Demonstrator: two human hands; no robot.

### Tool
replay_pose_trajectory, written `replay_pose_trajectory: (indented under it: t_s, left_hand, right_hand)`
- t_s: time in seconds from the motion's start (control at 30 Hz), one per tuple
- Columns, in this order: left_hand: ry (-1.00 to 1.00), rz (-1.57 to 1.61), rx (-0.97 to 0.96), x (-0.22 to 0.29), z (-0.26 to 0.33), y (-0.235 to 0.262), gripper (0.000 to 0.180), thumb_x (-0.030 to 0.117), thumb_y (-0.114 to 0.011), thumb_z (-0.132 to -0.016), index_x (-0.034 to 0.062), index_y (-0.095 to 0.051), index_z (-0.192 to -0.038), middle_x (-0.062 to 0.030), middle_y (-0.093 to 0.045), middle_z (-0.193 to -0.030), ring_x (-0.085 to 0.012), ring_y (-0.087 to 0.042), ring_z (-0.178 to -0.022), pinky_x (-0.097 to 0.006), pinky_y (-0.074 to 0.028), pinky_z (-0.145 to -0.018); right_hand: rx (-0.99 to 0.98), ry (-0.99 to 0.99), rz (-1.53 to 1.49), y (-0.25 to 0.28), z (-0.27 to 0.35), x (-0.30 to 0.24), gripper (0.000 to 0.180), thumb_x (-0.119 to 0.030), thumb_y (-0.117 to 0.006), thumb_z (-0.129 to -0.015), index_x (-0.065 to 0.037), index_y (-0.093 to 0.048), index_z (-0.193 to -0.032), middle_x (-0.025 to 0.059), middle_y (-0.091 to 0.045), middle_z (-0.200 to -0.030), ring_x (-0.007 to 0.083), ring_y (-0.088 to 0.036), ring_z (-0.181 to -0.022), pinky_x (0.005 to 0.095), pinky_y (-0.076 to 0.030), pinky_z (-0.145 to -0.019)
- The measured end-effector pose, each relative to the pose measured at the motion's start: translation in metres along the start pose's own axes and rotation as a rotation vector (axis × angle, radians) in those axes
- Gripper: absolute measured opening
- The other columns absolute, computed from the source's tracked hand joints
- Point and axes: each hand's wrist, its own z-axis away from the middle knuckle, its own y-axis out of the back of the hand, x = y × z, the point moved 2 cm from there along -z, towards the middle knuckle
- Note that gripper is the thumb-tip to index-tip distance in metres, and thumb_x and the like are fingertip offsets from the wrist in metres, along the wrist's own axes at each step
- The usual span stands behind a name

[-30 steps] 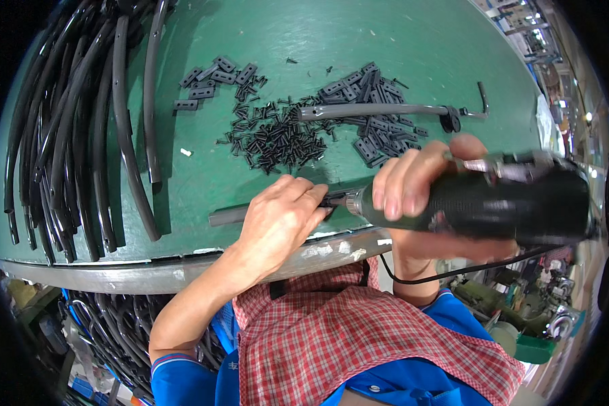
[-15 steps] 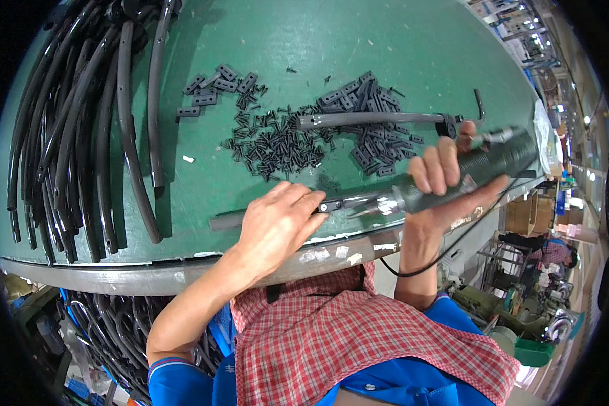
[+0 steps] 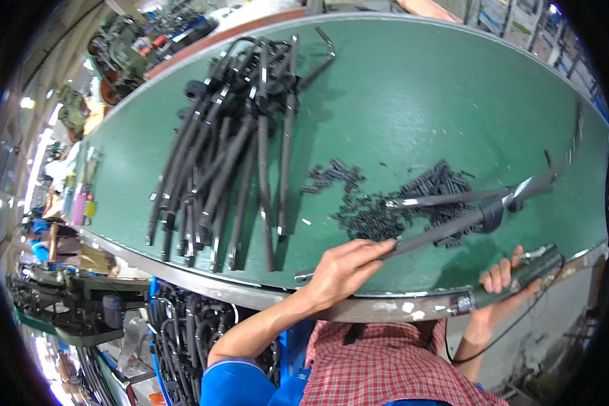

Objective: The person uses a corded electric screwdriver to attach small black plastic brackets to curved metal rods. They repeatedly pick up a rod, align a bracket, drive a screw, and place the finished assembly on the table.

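Observation:
My left hand [image 3: 348, 269] is closed round a long dark metal tube [image 3: 436, 235], which slants up to the right across the table's near side. A black fitting [image 3: 493, 215] sits on the tube toward its far end, which is blurred. At the table's front edge, my right hand [image 3: 502, 279] grips a dark green power screwdriver [image 3: 536, 268] with a cord hanging from it. The screwdriver's tip points left, apart from the tube. Beyond the held tube lie a heap of small black screws [image 3: 367, 218], black blocks [image 3: 440, 181] and another tube [image 3: 446, 198].
A large bundle of dark bent tubes [image 3: 247, 145] lies on the green table [image 3: 413, 88] to the left. More black blocks [image 3: 335, 174] are near the screws. Below the table's edge [image 3: 210, 284], further tubes [image 3: 186, 331] are stacked. A person [image 3: 68, 243] is at far left.
The view has swung left, showing more table. My right hand has drawn the screwdriver down and away from the tube. The held tube now tilts up with its right end raised.

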Motion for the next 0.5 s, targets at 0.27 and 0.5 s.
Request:
replay_pose_trajectory:
  t_s: [0.27,0.5]
  left_hand:
    - [0.390,-0.258,0.639,-0.012,-0.026,0.197,0.044,0.012,-0.059,-0.088,0.0006,-0.054,-0.130,-0.0041,-0.064,-0.080,-0.0067,-0.048,-0.057,-0.023,-0.042,-0.052]
    - [0.495,-0.952,0.265,-0.079,-0.016,0.278,0.042,0.020,-0.056,-0.087,-0.0026,-0.056,-0.122,-0.0192,-0.068,-0.084,-0.0262,-0.065,-0.075,-0.038,-0.049,-0.070]
  right_hand:
    - [0.272,0.103,0.104,0.035,0.009,-0.031,0.061,-0.057,-0.045,-0.094,-0.002,-0.046,-0.121,0.0010,-0.038,-0.068,0.0105,-0.037,-0.052,0.0260,-0.036,-0.047]
    - [0.334,0.105,-0.061,0.045,0.010,-0.034,0.059,-0.060,-0.047,-0.092,-0.006,-0.047,-0.116,-0.0036,-0.028,-0.068,0.0072,-0.028,-0.056,0.0230,-0.025,-0.051]
